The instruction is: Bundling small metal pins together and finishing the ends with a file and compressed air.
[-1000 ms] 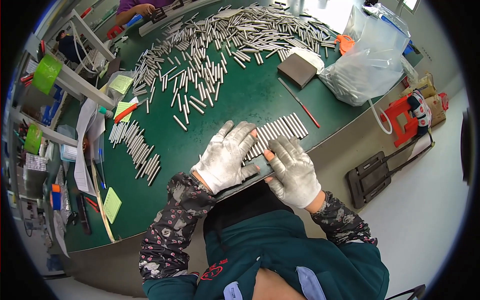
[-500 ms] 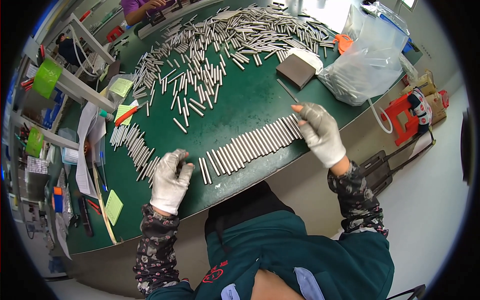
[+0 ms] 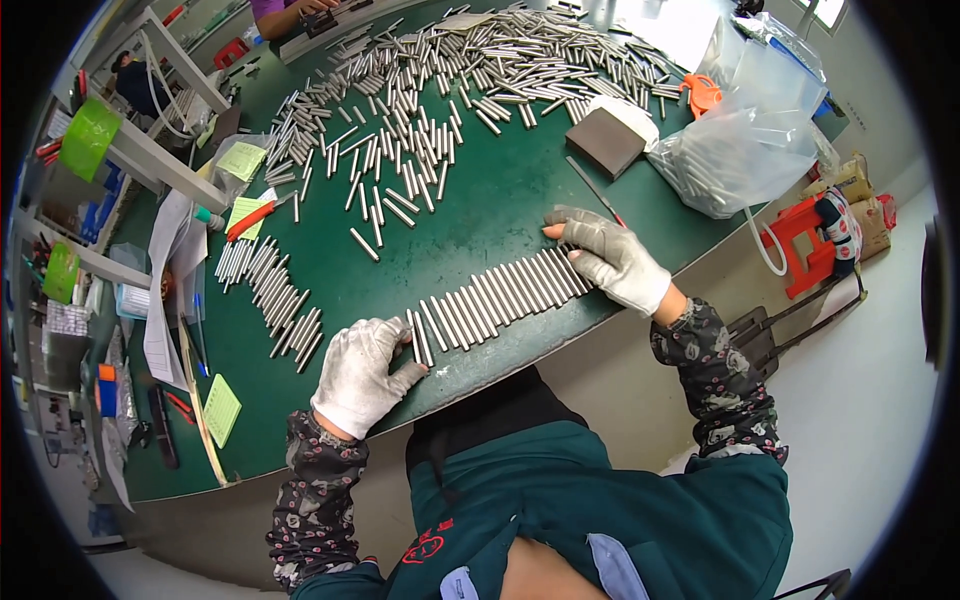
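Aligned rods [image 3: 500, 293] are flanked by half-curled left hand [image 3: 362, 372] and right hand [image 3: 615, 258], hold unclear; at their one o'clock, brown block [image 3: 605, 142] is seen.

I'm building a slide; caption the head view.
Gloved left hand and gloved right hand at opposite ends of a row of metal rods on a green table.

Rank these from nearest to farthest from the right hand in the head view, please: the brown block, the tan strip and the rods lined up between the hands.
1. Rods: their row's right end is at the right hand.
2. Brown block: beyond it, toward the top.
3. Tan strip: far left.
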Available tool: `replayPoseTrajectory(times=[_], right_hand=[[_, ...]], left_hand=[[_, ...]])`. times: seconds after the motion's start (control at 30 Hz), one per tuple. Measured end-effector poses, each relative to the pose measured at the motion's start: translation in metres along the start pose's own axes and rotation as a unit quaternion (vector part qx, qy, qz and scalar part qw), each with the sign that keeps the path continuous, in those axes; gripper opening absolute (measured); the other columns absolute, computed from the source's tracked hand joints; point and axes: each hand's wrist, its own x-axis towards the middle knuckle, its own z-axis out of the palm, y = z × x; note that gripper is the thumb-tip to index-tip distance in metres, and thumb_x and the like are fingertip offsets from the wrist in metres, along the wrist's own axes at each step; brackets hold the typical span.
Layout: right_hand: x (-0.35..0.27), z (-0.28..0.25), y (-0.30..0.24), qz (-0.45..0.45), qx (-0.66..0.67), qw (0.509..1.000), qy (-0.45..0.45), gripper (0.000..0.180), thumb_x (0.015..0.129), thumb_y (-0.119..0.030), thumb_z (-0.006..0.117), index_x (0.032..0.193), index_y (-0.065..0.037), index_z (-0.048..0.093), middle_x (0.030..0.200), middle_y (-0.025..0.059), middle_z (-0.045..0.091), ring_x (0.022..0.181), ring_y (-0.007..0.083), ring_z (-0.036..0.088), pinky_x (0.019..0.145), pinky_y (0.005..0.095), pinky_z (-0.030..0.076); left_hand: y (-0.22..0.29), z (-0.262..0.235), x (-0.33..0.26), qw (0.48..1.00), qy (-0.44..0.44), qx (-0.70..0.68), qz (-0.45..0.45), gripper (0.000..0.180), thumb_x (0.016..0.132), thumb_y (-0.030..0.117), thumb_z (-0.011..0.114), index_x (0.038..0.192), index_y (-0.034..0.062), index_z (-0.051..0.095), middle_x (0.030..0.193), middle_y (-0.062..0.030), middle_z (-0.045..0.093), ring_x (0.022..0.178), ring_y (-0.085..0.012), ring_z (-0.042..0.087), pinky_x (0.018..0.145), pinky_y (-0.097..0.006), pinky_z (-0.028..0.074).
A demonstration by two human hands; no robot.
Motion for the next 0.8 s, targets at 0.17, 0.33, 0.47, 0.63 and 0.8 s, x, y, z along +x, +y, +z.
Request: replayPoseTrajectory(times=[0.17, 0.33, 0.47, 0.63, 0.8], right_hand=[[0.004, 0.001, -0.007, 0.002, 0.023, 0.999, -0.04, 0.03, 0.079, -0.004, 0.047, 0.109, -0.001, 0.053, 0.115, 0.0147, 0.051, 0.118, 0.0289, 0.038, 0.097, 0.0355, 0.031], [0.005, 0.014, -0.013, 0.023, 0.091, 0.995, -0.041, 0.033, 0.078, -0.005, 0.051, 0.11, -0.004, 0.053, 0.114, 0.0141, 0.052, 0.118, 0.0302, 0.038, 0.099, 0.0373, 0.029], [0.011, 0.031, -0.017, -0.022, 0.008, 0.997, -0.068, 0.034, 0.078, -0.009, 0.053, 0.111, -0.005, 0.053, 0.116, 0.0134, 0.051, 0.119, 0.0298, 0.037, 0.103, 0.0405, 0.02], [0.018, 0.045, -0.028, -0.018, -0.003, 0.999, -0.035, 0.033, 0.078, -0.014, 0.054, 0.11, -0.005, 0.054, 0.117, 0.0143, 0.049, 0.116, 0.0306, 0.04, 0.102, 0.0422, 0.021], [0.034, 0.078, -0.045, -0.071, -0.037, 0.996, -0.041, 0.037, 0.071, -0.017, 0.058, 0.107, -0.008, 0.057, 0.11, 0.0108, 0.053, 0.109, 0.0266, 0.045, 0.098, 0.0451, 0.025]], left_hand=[[-0.001, 0.005, 0.007, 0.998, 0.014, -0.041, 0.035, 0.043, 0.054, 0.008, 0.074, 0.089, 0.0037, 0.05, 0.075, -0.0083, 0.055, 0.07, -0.0268, 0.054, 0.063, -0.035, 0.043], [0.001, 0.005, 0.01, 0.998, 0.007, -0.061, 0.023, 0.037, 0.059, 0.015, 0.073, 0.089, 0.0034, 0.053, 0.074, -0.0093, 0.056, 0.073, -0.0283, 0.055, 0.065, -0.038, 0.043], [0.007, 0.016, 0.018, 0.996, 0.029, -0.064, 0.06, 0.041, 0.057, 0.011, 0.074, 0.09, 0.003, 0.051, 0.074, -0.0079, 0.056, 0.069, -0.0259, 0.054, 0.062, -0.034, 0.043], [0.008, 0.018, 0.023, 0.994, 0.022, -0.102, 0.033, 0.034, 0.061, 0.015, 0.071, 0.089, 0.0044, 0.054, 0.075, -0.011, 0.056, 0.072, -0.0298, 0.054, 0.064, -0.038, 0.043], [0.013, 0.035, 0.036, 0.981, 0.04, -0.187, 0.019, 0.031, 0.062, 0.013, 0.07, 0.086, 0.0027, 0.052, 0.074, -0.0119, 0.056, 0.072, -0.031, 0.054, 0.063, -0.039, 0.043]])
